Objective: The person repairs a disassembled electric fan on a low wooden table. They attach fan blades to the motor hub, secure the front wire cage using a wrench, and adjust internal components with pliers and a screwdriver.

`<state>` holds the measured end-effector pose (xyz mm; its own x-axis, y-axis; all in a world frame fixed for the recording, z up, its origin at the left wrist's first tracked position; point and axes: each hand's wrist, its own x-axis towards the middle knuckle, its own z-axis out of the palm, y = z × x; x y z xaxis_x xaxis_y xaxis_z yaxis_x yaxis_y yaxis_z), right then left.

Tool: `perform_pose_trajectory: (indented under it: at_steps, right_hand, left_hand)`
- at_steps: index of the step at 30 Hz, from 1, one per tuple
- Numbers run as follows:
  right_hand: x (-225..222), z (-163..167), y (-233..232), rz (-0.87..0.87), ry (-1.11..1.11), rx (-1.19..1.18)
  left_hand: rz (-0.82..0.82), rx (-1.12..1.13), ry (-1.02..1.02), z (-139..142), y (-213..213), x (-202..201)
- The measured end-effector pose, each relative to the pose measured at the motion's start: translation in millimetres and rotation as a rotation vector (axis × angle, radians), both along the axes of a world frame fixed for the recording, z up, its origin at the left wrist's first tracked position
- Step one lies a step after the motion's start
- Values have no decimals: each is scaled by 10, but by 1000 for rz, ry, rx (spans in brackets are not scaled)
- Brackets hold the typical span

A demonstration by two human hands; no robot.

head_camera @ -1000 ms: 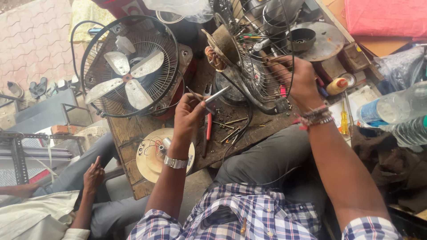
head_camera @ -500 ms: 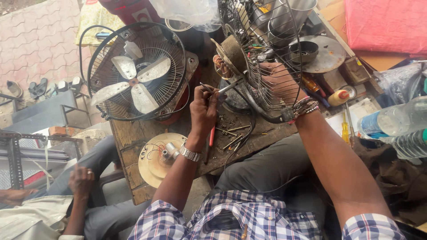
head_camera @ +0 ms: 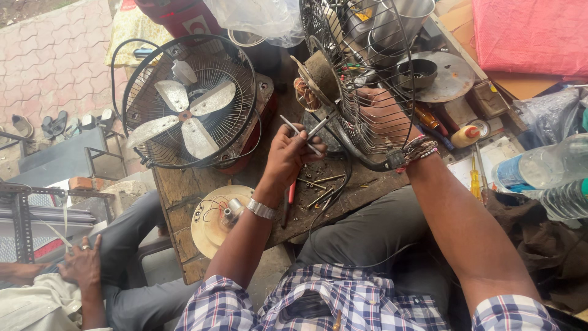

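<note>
My left hand grips thin metal tweezers whose tips point up toward the rusty fan motor. My right hand reaches inside the round wire fan guard and holds the fan's frame upright on the wooden workbench. A black cable curves from the motor toward my lap. Loose screws and a red-handled screwdriver lie on the bench just under my left hand.
A complete table fan with pale blades lies at the bench's left. A cream round motor plate sits at the near edge. Metal discs, a glue bottle, a yellow screwdriver and plastic water bottles crowd the right. Another person's hand rests lower left.
My left hand has risen from the bench with the tweezers and moved right toward the motor. The wire guard and motor have been lifted and tilted more upright by my right hand.
</note>
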<state>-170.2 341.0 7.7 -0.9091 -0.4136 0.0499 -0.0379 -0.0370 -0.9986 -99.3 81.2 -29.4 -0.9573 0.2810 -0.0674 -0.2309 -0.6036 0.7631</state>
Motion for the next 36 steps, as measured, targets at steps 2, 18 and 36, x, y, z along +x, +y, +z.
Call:
perform_pose_trajectory:
  at_steps: [2,18,36]
  right_hand:
    - [-17,-13,9,-24,38,58]
    - [-3,71,29,-39,745,497]
    - [-136,-221,136,34,728,529]
  left_hand:
    - [106,-353,257,-26,7,14]
    - [53,-9,-173,169,-119,-143]
    - [382,-1693,1032,190,-164,-9]
